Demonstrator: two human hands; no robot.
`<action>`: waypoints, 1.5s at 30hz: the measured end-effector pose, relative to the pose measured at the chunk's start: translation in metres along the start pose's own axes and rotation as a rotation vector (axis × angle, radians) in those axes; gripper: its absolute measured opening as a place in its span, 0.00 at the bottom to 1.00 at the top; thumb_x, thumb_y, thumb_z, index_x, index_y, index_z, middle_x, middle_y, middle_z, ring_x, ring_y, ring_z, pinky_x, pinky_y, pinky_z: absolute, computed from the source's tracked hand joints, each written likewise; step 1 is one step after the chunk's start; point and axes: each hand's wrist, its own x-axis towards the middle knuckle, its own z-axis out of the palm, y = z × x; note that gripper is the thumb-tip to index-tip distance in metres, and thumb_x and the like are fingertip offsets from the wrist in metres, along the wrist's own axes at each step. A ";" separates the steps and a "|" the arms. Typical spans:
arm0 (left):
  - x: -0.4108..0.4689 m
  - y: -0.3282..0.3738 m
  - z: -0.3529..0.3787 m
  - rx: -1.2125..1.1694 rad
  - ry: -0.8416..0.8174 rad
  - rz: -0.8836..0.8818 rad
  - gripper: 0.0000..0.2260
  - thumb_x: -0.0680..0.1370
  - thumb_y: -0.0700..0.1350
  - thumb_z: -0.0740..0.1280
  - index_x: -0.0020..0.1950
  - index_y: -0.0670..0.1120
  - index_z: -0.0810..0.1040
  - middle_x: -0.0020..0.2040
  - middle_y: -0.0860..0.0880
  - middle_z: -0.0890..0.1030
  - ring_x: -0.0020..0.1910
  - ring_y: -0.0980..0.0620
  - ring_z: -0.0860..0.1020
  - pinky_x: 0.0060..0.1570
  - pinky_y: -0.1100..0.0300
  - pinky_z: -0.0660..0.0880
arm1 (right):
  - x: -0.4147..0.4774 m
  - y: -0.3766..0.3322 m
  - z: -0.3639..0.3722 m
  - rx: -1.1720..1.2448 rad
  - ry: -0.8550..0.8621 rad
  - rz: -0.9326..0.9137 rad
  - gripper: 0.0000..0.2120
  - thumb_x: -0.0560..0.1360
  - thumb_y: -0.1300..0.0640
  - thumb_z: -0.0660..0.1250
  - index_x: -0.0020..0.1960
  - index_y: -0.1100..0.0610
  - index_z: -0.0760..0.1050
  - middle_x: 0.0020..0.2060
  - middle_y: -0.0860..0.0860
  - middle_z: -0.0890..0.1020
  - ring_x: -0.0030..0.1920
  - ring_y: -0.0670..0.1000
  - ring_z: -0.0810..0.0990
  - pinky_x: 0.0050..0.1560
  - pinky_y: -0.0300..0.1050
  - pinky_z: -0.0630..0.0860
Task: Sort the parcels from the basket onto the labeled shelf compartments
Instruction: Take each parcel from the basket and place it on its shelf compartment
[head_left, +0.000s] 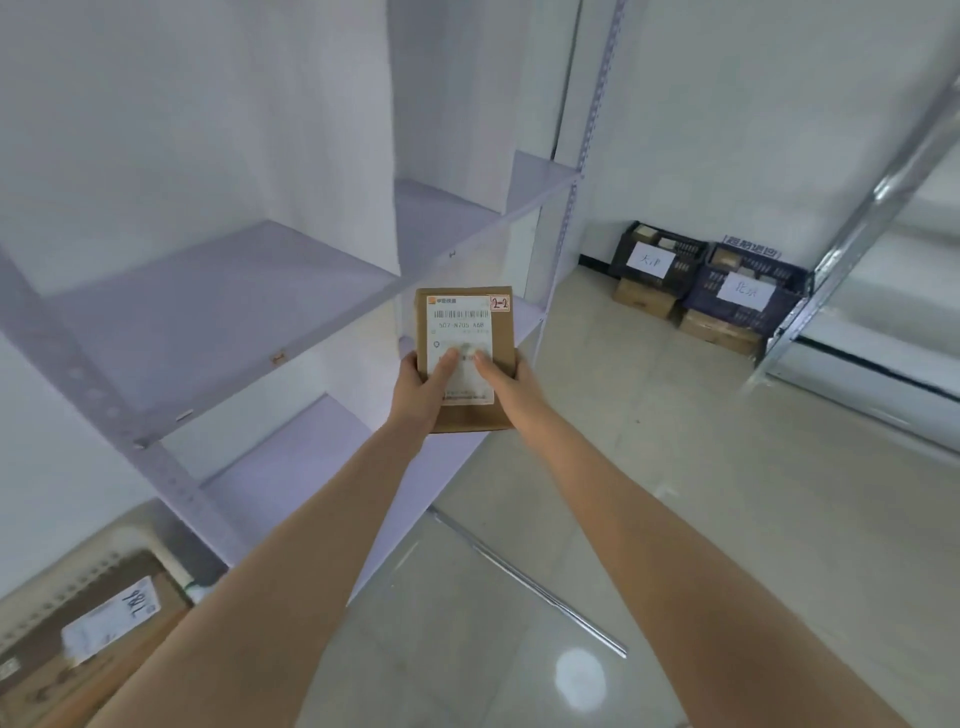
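Observation:
A small brown cardboard parcel (501, 332) with a white shipping label and a red-edged tag reading 2-2 is held out in front of me. My left hand (423, 387) grips its left edge with the thumb on the label. My right hand (506, 376) grips its right edge, thumb also on the label. The parcel hovers just right of the pale lilac shelf unit (218, 306), at the level of the board below the middle one. The compartments in view hold nothing.
Two dark crates (743, 293) with white paper labels sit on cardboard boxes on the floor at the back right. A metal rack upright (852, 234) rises at the right. A brown box (98, 629) with a label lies at the bottom left.

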 end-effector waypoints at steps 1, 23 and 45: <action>0.008 0.001 0.007 0.001 -0.002 0.003 0.18 0.78 0.54 0.66 0.63 0.48 0.68 0.55 0.50 0.80 0.50 0.54 0.80 0.45 0.63 0.76 | 0.010 0.000 -0.006 -0.002 -0.005 -0.006 0.38 0.64 0.32 0.70 0.68 0.49 0.70 0.58 0.46 0.82 0.58 0.50 0.81 0.60 0.51 0.78; 0.142 -0.025 0.160 -0.023 0.321 -0.104 0.23 0.78 0.56 0.66 0.68 0.46 0.66 0.58 0.49 0.78 0.53 0.52 0.79 0.46 0.62 0.76 | 0.210 0.027 -0.141 -0.107 -0.415 0.080 0.27 0.76 0.44 0.69 0.69 0.55 0.66 0.62 0.49 0.79 0.62 0.50 0.77 0.62 0.47 0.74; 0.225 -0.057 0.147 -0.064 0.529 -0.184 0.23 0.78 0.51 0.67 0.68 0.45 0.64 0.57 0.50 0.77 0.54 0.50 0.78 0.45 0.62 0.76 | 0.325 0.053 -0.106 -0.159 -0.765 0.172 0.29 0.75 0.47 0.71 0.70 0.51 0.63 0.64 0.48 0.77 0.63 0.50 0.76 0.63 0.47 0.74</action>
